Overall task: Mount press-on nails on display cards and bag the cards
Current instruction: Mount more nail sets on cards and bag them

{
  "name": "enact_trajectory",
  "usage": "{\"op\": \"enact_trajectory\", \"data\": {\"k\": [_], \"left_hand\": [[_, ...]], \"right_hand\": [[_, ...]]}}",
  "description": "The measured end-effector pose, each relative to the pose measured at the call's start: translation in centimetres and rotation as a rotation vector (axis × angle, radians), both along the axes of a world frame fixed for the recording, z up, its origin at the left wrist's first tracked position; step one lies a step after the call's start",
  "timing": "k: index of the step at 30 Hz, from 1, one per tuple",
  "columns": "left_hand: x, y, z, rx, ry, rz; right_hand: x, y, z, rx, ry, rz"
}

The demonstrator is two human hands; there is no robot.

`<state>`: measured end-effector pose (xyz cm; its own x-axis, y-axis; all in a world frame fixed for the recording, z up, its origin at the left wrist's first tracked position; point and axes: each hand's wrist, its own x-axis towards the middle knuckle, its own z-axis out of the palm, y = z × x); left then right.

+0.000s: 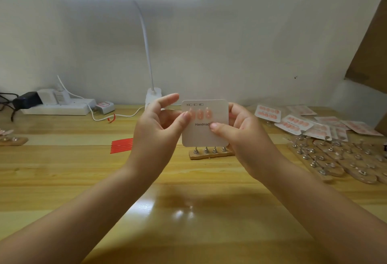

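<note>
A white display card printed "Handmade" is held up above the wooden table. Three peach press-on nails sit in a row on its upper half. My right hand grips the card's right side, thumb on the front near the print. My left hand is at the card's left edge, with its thumb pressing on the leftmost nail. Just behind and below the card stands a wooden holder with metal nail stands that carry no nails.
Bagged nail cards lie in a pile at the right, with several wooden stand holders in front of them. Red strips lie left of centre. A desk lamp and power strip stand at the back wall.
</note>
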<state>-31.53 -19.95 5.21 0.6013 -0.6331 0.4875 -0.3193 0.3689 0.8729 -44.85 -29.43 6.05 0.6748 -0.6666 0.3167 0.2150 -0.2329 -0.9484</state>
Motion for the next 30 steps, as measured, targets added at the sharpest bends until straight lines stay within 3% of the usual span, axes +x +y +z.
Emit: {"op": "enact_trajectory", "data": {"k": [7, 18, 24, 30], "left_hand": [[-0.1, -0.1, -0.5, -0.076, 0.03, -0.067], [-0.4, -0.2, -0.7, -0.122, 0.02, -0.092], [-0.5, -0.1, -0.6, -0.124, 0.004, -0.091], [-0.9, 0.1, -0.5, -0.115, -0.076, -0.071]], "right_hand": [[-0.2, 0.0, 0.4, 0.125, -0.028, 0.022], [-0.1, -0.1, -0.6, 0.094, -0.046, -0.012], [-0.1, 0.0, -0.6, 0.234, -0.114, 0.028], [-0.2, -0.1, -1.0, 0.044, -0.059, -0.082]]}}
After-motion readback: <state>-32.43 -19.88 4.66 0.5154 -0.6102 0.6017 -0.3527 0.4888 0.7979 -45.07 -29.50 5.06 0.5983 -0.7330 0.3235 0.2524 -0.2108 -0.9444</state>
